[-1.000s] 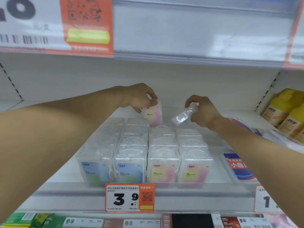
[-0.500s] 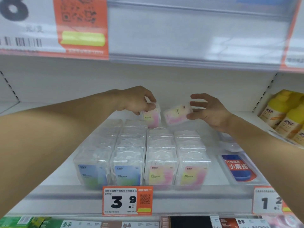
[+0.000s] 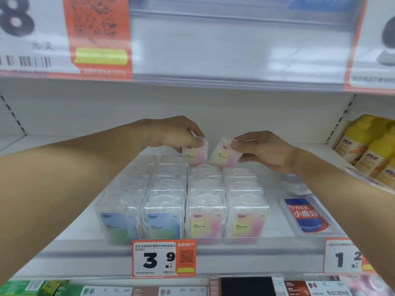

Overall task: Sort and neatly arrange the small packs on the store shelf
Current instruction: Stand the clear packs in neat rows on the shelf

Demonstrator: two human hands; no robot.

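- Left hand (image 3: pixel 179 133) reaches to the rear of the shelf (image 3: pixel 275 258); thumb and fingers pinch the top of one pink-and-yellow pack (image 3: pixel 196 154), which stands upright, label facing forward, at the back end of the third column.
- Right hand (image 3: pixel 261 150) pinches the upper right corner of a second pack (image 3: pixel 224 155) of the same colouring, thumb on the front face and the other fingers behind it.
- Governing relation: the second pack hangs tilted, top leaning right, just beside the left-hand pack and above the rear end of the fourth column. Its long axis runs off vertical. Judgement: it needs turning upright and lowering behind that column; the right hand is the nearer one for this.
- The arranged packs (image 3: pixel 181 201) form four columns running front to back. The front labels read blue-green on the two left columns, yellow-pink on the two right.
- Materials: clear rigid plastic boxes, rectangular, glossy, each with a raised rounded lid tab on top. Smooth walls suggest a slippery grip, so a corner pinch may let the box swing.
- Adjacent stock: a flat blue and red pack (image 3: pixel 306 216) lies to the right; yellow bottles (image 3: pixel 367 146) stand at far right. An orange price tag (image 3: pixel 163 258) marked 3.9 is fixed to the front rail.
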